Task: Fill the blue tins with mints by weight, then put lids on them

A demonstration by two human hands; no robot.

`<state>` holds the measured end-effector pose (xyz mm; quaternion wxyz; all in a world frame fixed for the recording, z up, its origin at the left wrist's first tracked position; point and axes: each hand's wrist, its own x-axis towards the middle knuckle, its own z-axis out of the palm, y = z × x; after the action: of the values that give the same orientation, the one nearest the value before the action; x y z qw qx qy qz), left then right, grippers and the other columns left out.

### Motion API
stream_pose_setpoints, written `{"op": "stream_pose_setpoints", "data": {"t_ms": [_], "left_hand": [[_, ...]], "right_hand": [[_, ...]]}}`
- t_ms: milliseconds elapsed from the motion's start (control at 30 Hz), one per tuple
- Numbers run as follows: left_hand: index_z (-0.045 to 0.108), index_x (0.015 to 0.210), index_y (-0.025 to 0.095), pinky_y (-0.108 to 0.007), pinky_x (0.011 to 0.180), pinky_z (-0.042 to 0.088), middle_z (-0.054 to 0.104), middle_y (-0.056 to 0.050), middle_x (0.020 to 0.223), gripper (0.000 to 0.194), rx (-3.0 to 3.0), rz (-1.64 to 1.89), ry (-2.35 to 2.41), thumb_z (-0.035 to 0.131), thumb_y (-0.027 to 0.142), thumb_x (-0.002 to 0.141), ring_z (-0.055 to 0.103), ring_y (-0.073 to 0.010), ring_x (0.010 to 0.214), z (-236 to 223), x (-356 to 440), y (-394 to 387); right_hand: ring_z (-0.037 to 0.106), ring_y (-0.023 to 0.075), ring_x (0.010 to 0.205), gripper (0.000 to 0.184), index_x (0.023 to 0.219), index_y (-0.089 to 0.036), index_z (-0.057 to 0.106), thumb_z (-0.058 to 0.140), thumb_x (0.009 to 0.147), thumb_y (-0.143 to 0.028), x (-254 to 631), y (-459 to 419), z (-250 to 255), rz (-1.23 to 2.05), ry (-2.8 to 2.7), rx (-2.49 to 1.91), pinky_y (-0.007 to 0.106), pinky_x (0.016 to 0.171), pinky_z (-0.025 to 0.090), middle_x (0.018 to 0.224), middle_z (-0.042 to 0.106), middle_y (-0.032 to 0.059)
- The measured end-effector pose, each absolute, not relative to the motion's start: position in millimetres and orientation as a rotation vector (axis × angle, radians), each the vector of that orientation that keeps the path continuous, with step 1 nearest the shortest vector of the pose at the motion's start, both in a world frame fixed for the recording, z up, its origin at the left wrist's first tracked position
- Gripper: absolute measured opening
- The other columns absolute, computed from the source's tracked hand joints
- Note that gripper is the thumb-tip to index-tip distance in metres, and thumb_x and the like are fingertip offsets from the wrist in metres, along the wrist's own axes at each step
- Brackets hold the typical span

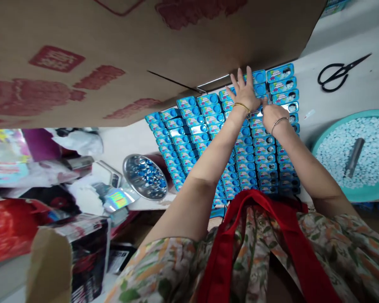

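Rows of small blue tins [208,99] with printed lids cover the table in front of me. My left hand [244,94] lies over tins near the far end, fingers stretched and spread. Beside it, my right hand [274,115] is closed, its fingers curled and a fingertip down on the tins close to my left thumb. Whatever its fingers hold, if anything, is hidden. Tins in the right-hand columns [282,84] show white and dark patches in their round spots; those further left show plain blue rounds [191,101].
A big cardboard box [139,50] stands along the far side. Black-handled scissors [336,78] lie at the right, above a teal basin [318,145] of pale blue pieces with a grey metal scoop [355,155]. At left are a metal bowl [125,168] of small blue-and-silver pieces and clutter.
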<state>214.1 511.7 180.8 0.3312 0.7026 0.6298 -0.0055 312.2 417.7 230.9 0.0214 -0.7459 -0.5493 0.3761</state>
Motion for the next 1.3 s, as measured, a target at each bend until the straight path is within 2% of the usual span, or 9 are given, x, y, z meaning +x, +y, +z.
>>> {"op": "stream_pose_setpoints", "data": {"t_ms": [67,167,233,333,467,633,767,1000,1300], "left_hand": [[0.025,0.162,0.029,-0.067,0.127,0.000,0.014,-0.007,0.173,0.102,1.916,0.119,1.619,0.082,0.047,0.079,-0.008,-0.0389,0.161,183,210,504],[0.047,0.150,0.025,-0.061,0.125,0.022,0.046,-0.012,0.157,0.060,2.079,0.314,1.281,0.063,0.044,0.095,0.028,-0.0347,0.153,197,197,475],[0.060,0.136,0.023,-0.053,0.115,0.039,0.061,-0.011,0.138,0.039,2.147,0.338,0.940,0.052,0.039,0.101,0.051,-0.0293,0.136,211,186,449],[0.068,0.118,0.021,-0.043,0.100,0.050,0.069,-0.010,0.118,0.031,2.212,0.308,0.648,0.046,0.037,0.103,0.064,-0.0236,0.113,230,172,417],[0.070,0.109,0.017,-0.040,0.090,0.051,0.070,-0.011,0.105,0.035,2.418,0.141,0.569,0.041,0.036,0.105,0.067,-0.0241,0.103,241,165,402],[0.067,0.110,0.017,-0.035,0.084,0.049,0.072,-0.010,0.101,0.044,2.520,-0.023,0.427,0.029,0.038,0.108,0.069,-0.0222,0.096,245,166,402],[0.065,0.108,0.018,-0.033,0.081,0.048,0.073,-0.011,0.101,0.029,2.426,-0.045,0.669,0.039,0.030,0.103,0.069,-0.0230,0.093,245,173,408],[0.066,0.107,0.018,-0.037,0.091,0.049,0.073,-0.010,0.101,0.016,2.104,-0.169,1.441,0.058,0.024,0.095,0.067,-0.0271,0.104,240,206,454],[0.072,0.110,0.018,-0.040,0.101,0.049,0.072,-0.012,0.117,0.030,2.033,-0.524,1.513,0.070,0.042,0.091,0.063,-0.0329,0.122,238,224,482]], "right_hand": [[0.068,0.0332,0.101,0.052,0.144,-0.009,0.057,0.049,0.103,-0.040,316,409,226,1.125,-1.486,-2.104,0.048,0.088,0.054,0.102,0.072,0.0185],[0.066,0.0196,0.071,0.066,0.143,-0.018,0.054,0.040,0.102,-0.068,320,388,221,1.200,-0.951,-1.809,0.033,0.066,0.055,0.079,0.064,0.0053],[0.053,0.0122,0.049,0.071,0.135,-0.022,0.056,0.041,0.095,-0.079,319,373,223,1.332,-0.630,-1.660,0.025,0.047,0.045,0.064,0.052,-0.0027],[0.035,0.0072,0.036,0.065,0.119,-0.025,0.060,0.052,0.088,-0.082,311,354,232,1.490,-0.398,-1.506,0.020,0.035,0.026,0.055,0.040,-0.0088],[0.033,0.0060,0.033,0.058,0.106,-0.023,0.061,0.061,0.085,-0.077,304,341,241,1.594,-0.305,-1.476,0.019,0.031,0.017,0.053,0.039,-0.0104],[0.037,0.0069,0.032,0.065,0.103,-0.018,0.064,0.062,0.082,-0.080,312,331,241,1.834,-0.126,-1.411,0.020,0.031,0.013,0.049,0.041,-0.0086],[0.034,0.0064,0.031,0.065,0.095,-0.019,0.062,0.057,0.084,-0.083,312,332,244,1.845,-0.100,-1.343,0.021,0.031,0.011,0.049,0.047,-0.0064],[0.044,0.0068,0.039,0.071,0.116,-0.019,0.059,0.048,0.088,-0.084,318,331,250,1.635,-0.039,-1.293,0.022,0.036,0.020,0.063,0.058,-0.0031],[0.047,0.0074,0.043,0.068,0.103,-0.021,0.059,0.049,0.086,-0.086,320,327,240,1.593,0.042,-1.230,0.022,0.035,0.025,0.066,0.059,-0.0030]]}}
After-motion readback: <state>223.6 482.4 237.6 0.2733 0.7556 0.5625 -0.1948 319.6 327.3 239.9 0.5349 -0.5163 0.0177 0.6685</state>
